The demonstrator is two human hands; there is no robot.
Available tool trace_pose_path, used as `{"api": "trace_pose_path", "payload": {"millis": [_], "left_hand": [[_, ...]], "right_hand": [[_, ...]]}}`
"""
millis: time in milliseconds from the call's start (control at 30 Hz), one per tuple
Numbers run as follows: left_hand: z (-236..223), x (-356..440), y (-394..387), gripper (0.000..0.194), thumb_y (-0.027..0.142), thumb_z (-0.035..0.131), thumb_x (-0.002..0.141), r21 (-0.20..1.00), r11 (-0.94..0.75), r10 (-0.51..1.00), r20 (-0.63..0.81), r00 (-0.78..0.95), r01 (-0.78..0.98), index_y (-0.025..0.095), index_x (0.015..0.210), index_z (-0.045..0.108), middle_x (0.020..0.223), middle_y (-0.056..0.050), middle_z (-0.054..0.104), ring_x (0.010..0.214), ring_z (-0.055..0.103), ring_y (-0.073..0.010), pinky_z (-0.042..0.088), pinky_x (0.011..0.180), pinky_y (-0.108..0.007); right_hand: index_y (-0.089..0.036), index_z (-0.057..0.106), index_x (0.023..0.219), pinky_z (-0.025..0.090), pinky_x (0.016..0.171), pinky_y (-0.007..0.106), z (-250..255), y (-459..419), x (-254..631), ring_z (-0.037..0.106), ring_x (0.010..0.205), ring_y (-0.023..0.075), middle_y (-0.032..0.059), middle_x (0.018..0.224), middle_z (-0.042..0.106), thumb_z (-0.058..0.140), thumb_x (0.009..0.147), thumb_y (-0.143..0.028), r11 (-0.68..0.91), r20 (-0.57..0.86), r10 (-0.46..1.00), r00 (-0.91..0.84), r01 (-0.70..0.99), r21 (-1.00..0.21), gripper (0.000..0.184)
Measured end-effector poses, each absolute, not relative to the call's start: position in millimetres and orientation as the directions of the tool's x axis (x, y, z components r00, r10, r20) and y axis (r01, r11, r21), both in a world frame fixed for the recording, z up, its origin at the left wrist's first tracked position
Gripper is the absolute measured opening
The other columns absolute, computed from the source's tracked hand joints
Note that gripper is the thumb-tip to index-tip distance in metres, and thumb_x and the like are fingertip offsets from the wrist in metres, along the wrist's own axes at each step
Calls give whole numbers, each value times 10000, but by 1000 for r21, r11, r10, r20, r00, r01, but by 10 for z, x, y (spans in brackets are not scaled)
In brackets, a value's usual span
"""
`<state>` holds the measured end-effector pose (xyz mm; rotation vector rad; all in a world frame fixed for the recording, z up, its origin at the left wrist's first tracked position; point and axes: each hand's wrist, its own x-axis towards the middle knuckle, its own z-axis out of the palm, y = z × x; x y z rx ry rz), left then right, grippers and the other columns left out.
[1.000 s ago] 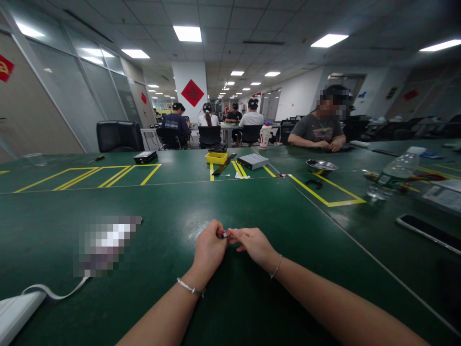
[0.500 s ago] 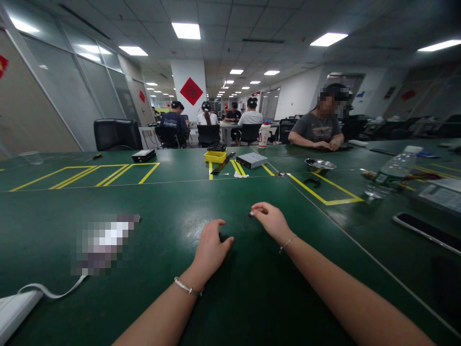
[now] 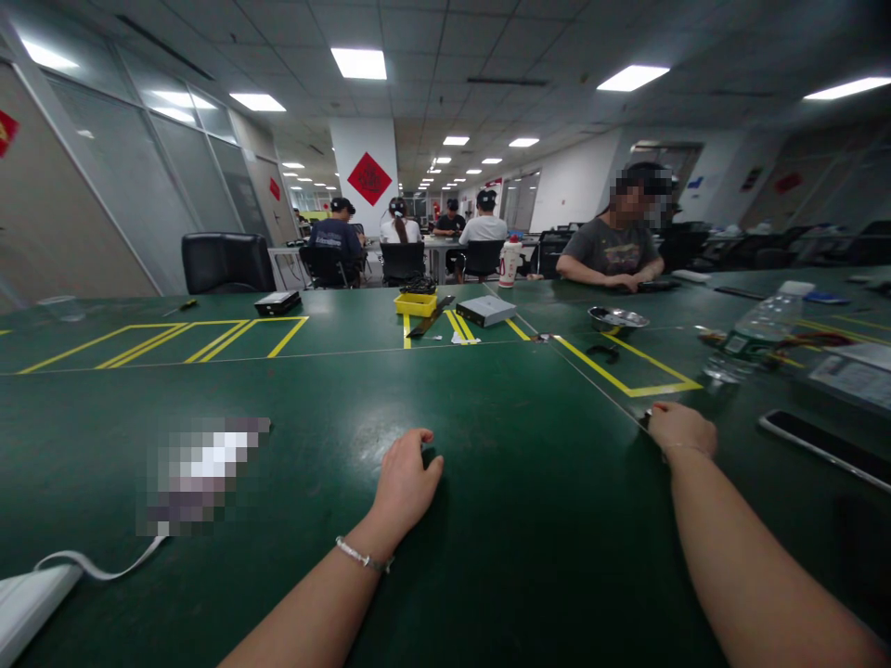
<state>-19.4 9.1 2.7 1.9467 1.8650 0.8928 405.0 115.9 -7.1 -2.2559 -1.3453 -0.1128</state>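
My left hand [image 3: 407,478] rests on the green table [image 3: 515,557] near the middle, thumb and fingers apart, with nothing in it. Farther right, my right hand [image 3: 680,430] is closed, its fingertips around a small dark piece [image 3: 647,419] that mostly hides behind them. The piece is too small to name. That hand is low over the table, by the thin seam line and just below the corner of a yellow tape outline [image 3: 633,391]. A black phone [image 3: 828,450] lies to its right, and a clear plastic bottle [image 3: 758,334] stands beyond it.
Along the far side are a yellow tray [image 3: 416,304], a grey metal box [image 3: 485,311], a black box [image 3: 277,303] and a metal bowl [image 3: 618,318]. At left lies a blurred-out device [image 3: 209,464] with a white cable [image 3: 104,571]. A person [image 3: 613,241] sits across the table.
My hands have come apart. The right hand took the small piece from between them and carried it far right, low over the table. The left has opened and stays near the middle.
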Motion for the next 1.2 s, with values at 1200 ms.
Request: {"api": "trace_pose_path", "payload": {"millis": [1200], "left_hand": [[0, -169, 70, 446, 380, 434, 792, 395, -183, 978, 162, 128, 900, 230, 1211, 457, 1348, -64, 392, 1284, 227, -273, 171, 1021, -507]], "right_hand": [[-332, 261, 1331, 94, 977, 590, 91, 462, 1548, 112, 1299, 291, 36, 1433, 189, 266, 820, -543, 663, -28, 726, -687, 710, -237, 553]]}}
